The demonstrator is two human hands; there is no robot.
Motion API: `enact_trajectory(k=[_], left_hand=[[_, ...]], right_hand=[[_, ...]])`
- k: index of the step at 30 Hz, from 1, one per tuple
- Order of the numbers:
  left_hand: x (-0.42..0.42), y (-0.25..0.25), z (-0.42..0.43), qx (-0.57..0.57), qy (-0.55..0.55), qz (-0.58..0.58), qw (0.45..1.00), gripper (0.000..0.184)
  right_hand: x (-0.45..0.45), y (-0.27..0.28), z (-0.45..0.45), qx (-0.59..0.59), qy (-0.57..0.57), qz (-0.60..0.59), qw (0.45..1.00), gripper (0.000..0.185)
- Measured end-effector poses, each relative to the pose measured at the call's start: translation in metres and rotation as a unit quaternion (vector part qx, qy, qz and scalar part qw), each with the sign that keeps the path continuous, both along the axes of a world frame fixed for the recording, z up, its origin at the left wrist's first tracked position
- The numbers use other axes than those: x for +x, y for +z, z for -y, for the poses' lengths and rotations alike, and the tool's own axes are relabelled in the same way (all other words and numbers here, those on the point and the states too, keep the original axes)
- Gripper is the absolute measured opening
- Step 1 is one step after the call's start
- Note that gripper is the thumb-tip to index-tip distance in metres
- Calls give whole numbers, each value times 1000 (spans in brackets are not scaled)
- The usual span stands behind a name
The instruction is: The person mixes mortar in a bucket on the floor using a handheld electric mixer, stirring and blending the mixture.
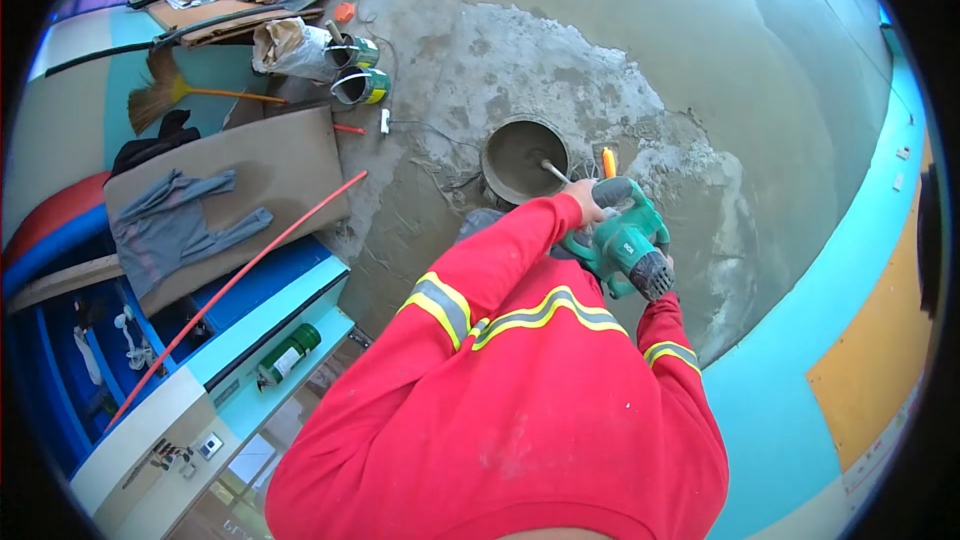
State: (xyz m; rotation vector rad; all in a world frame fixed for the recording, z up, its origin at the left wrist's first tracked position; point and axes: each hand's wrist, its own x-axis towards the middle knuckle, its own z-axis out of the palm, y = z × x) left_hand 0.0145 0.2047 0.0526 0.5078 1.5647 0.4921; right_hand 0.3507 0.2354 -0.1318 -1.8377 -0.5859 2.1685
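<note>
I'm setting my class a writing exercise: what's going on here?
A person in a red top grips a green mixer with the left hand; the right hand, mostly hidden, is at its other side. The mixer's rod reaches into grey mush in a bucket on the floor. Whether it's spinning, I can't tell.

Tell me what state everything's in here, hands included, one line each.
Left hand: gripping the green mixer.
Right hand: at the green mixer, mostly hidden.
Green mixer: held, shaft dipped in the bucket; whether running, can't tell.
Bucket: open, partly filled with grey mix.
Nearer can: open.
Grey shirt: spread over a brown board.
Sack: rumpled.
</note>
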Motion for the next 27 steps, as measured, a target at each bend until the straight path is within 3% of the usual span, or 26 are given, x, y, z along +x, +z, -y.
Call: enact_trajectory(k=[3, 6, 7, 10, 13, 21, 27], left_hand=[[3, -3, 6, 6, 5, -13, 1000, 43], [11, -4, 14, 1, 29, -27, 999, 40], [12, -2, 14, 5, 37, -20, 999, 40], [13, 1, 17, 12, 51, -4, 999, 38], [11, -3, 22, 21, 62, -8, 998, 36], [7, 5, 21, 19, 75, 0, 997, 37], [16, -14, 16, 7, 41, -47, 998, 49]], right_hand=[[18, -27, -3, -10, 17, -24, 1000, 25], [27, -31, -13, 78, 134, -7, 988, 24], [20, -20, -20, 114, 177, 1, 978, 24], [-30, 48, -36, 189, 140, -6, 972, 20], [-38, 54, -58, 168, 244, 1, 955, 18], [-52, 68, -68, 204, 247, 43, 946, 11], [-40, 51, -61, 196, 245, 72, 947, 10]])
